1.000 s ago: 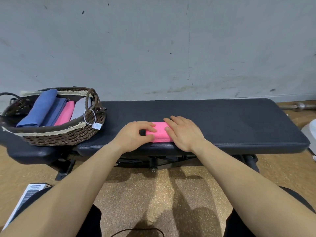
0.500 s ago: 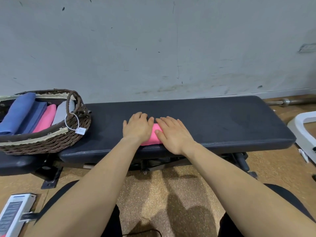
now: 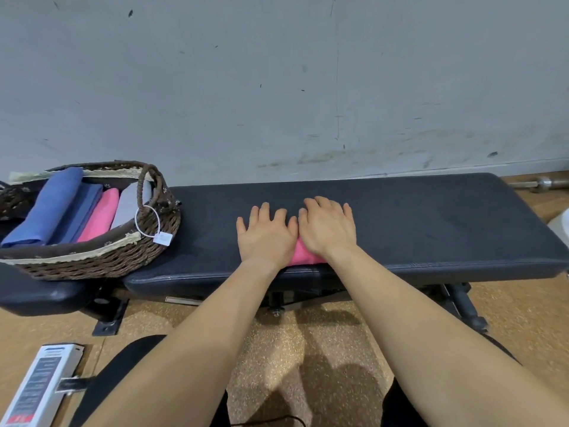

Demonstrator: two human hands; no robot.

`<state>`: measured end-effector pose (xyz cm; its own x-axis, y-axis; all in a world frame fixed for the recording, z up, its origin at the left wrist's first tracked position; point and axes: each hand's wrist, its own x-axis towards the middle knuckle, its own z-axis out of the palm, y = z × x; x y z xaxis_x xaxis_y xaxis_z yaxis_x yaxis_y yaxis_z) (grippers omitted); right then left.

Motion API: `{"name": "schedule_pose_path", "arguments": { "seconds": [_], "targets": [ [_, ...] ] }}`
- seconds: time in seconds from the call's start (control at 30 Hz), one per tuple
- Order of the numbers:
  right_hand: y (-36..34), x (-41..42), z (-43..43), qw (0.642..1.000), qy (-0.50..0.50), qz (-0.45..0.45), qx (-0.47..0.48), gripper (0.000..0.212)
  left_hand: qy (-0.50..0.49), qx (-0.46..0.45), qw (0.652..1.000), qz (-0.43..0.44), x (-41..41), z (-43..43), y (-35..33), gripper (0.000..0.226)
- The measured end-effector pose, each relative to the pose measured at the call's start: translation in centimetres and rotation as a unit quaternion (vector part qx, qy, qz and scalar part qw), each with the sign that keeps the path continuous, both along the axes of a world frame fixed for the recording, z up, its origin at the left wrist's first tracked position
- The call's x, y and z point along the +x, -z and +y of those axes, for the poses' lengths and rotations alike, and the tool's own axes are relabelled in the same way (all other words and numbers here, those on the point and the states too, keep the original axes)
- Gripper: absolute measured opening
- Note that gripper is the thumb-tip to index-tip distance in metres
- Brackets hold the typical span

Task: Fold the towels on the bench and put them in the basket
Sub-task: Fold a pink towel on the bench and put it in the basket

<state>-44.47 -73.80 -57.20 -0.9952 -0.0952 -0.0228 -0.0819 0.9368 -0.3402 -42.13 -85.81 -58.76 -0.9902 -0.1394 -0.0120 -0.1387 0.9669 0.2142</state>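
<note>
A small folded pink towel (image 3: pixel 303 256) lies near the front edge of the black padded bench (image 3: pixel 431 217). My left hand (image 3: pixel 266 237) and my right hand (image 3: pixel 328 228) lie flat on top of it, side by side, fingers straight and spread, pressing it down. Only a strip of pink shows between and below the palms. At the bench's left end stands a brown wicker basket (image 3: pixel 101 260) holding several folded towels: two blue (image 3: pixel 52 208), one pink (image 3: pixel 100 214), one grey (image 3: pixel 127 203).
A grey wall runs right behind the bench. The basket has a rope handle with a white tag (image 3: pixel 162 238). A white device (image 3: pixel 37 386) lies on the floor at lower left. A metal bar (image 3: pixel 545 183) and a white object (image 3: pixel 562 224) sit at the far right.
My left hand went from pinching the towel's left end to lying flat on it. Both hands slid forward over the towel, covering more of it.
</note>
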Motion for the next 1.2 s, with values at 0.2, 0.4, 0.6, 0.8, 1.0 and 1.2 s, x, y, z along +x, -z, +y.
{"name": "schedule_pose_path", "arguments": {
  "seconds": [0.2,0.4,0.6,0.8,1.0,1.2],
  "targets": [
    [2.0,0.7,0.0,0.997,0.013,0.046,0.054,0.053,0.007,-0.015,1.000,-0.008,-0.2,-0.1,0.5,0.054],
    [2.1,0.1,0.1,0.998,0.011,0.028,0.064,0.055,0.004,-0.037,0.999,-0.032,-0.8,0.1,0.3,0.058],
    [2.3,-0.2,0.1,0.997,0.005,0.017,0.069,0.055,0.000,-0.048,0.998,-0.037,-1.3,0.3,0.4,0.060],
    [2.2,-0.4,0.3,0.999,-0.009,0.001,0.047,0.055,0.019,-0.027,0.999,-0.041,-1.2,0.1,0.0,0.057],
    [2.2,-0.6,1.7,0.993,0.014,0.010,-0.116,0.049,0.059,-0.101,0.993,-0.029,-0.5,0.6,-2.7,0.044],
    [1.6,0.2,2.4,0.962,0.051,0.025,-0.267,0.041,0.016,-0.018,0.999,-0.030,-2.2,4.2,-5.0,0.050]
  ]
}}
